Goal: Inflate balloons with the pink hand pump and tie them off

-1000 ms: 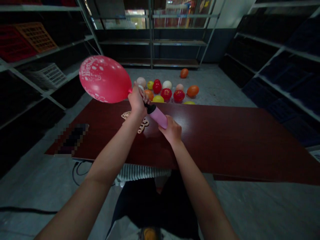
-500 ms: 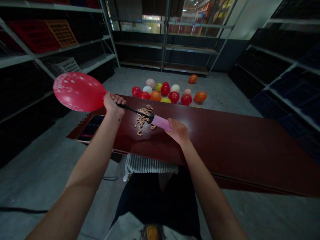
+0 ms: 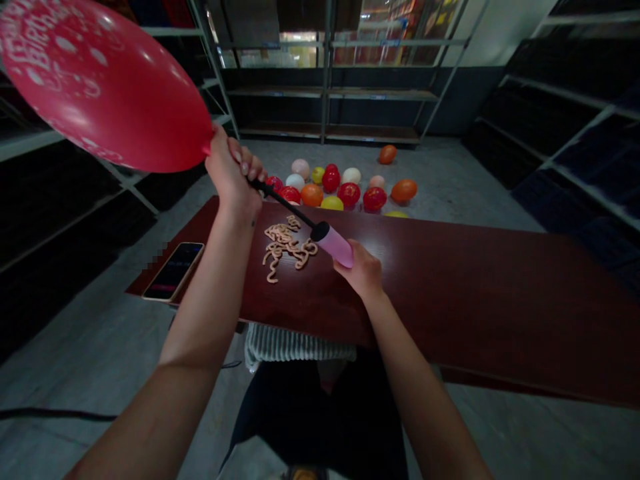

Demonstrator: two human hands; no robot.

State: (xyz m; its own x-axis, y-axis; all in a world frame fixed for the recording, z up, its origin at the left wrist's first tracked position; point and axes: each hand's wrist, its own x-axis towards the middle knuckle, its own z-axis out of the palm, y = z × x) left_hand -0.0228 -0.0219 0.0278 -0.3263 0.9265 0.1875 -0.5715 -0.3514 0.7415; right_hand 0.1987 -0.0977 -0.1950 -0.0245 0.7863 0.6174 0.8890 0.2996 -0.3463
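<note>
A large red balloon (image 3: 115, 87) with white print fills the upper left, its neck held in my left hand (image 3: 233, 167). The same hand is closed round the black handle end of a hand pump. From there a thin black rod (image 3: 290, 207) runs down to the pump's pink barrel (image 3: 336, 245). My right hand (image 3: 360, 268) is wrapped round the barrel's lower end, above the dark red table (image 3: 450, 287). Between my forearms, a loose pile of curly tan strips (image 3: 283, 241) lies on the tabletop.
A phone (image 3: 174, 272) lies at the table's left end. Several balloons (image 3: 349, 195) in red, orange, yellow and white rest on the floor beyond the table. Metal shelves (image 3: 380, 95) line the back and both sides. A grey ribbed cloth (image 3: 300, 345) is at the near edge.
The red balloon looks clearly bigger and reaches farther up and left. My left hand has risen, and more of the black rod shows outside the pink barrel, which tilts more steeply.
</note>
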